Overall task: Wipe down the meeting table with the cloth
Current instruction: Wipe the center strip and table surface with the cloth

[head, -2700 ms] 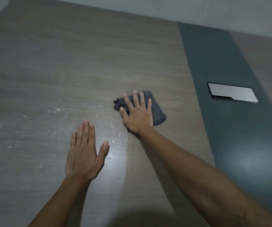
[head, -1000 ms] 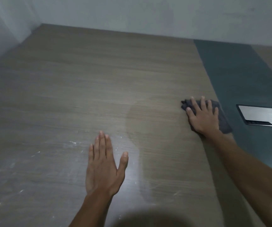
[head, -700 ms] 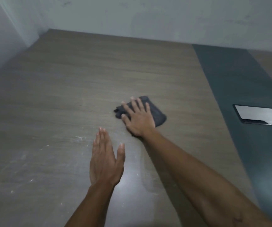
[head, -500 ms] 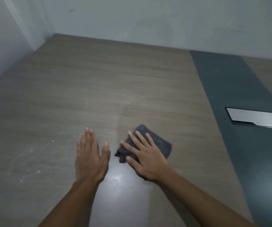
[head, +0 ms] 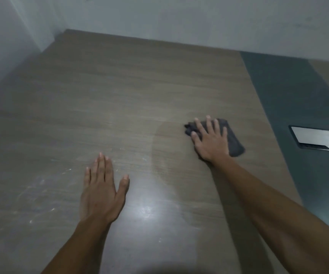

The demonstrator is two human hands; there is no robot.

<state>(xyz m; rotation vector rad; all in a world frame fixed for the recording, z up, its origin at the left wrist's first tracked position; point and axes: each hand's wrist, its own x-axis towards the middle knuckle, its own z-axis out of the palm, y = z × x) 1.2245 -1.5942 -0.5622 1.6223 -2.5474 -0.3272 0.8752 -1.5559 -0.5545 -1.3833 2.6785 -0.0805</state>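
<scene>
Grey cloth [head: 233, 142], folded to a rough oblong, lies flat on the wood-grain surface [head: 120, 91], right of centre and near the dark inlaid strip [head: 290, 99].

Right hand [head: 211, 140]: palm down on the cloth, fingers straight and slightly spread, pressing, not gripping. Cloth shows beyond the fingertips and along the little-finger side; a crumpled corner pokes out by the thumb.

Left hand [head: 102, 191]: flat on the bare surface, fingers together, thumb out, holding nothing. Well apart from the cloth, nearer the body and to the left.

Key relation: cloth sits ahead and right of the left hand. Its long axis runs from far-left to near-right, roughly in line with the right forearm. The right hand is the only one on it.

White specks and smears [head: 40, 184] lie left of the left hand, the whole width of both hands away from the cloth. A damp-looking patch with a visible edge [head: 153, 147] sits between the hands.

Judgement: the unwiped area is to the left, so the next stroke probably sweeps leftward; the left hand stands in that path and may need lifting.

Silver plate [head: 318, 138] set in the strip, right of the cloth, not touching.
</scene>
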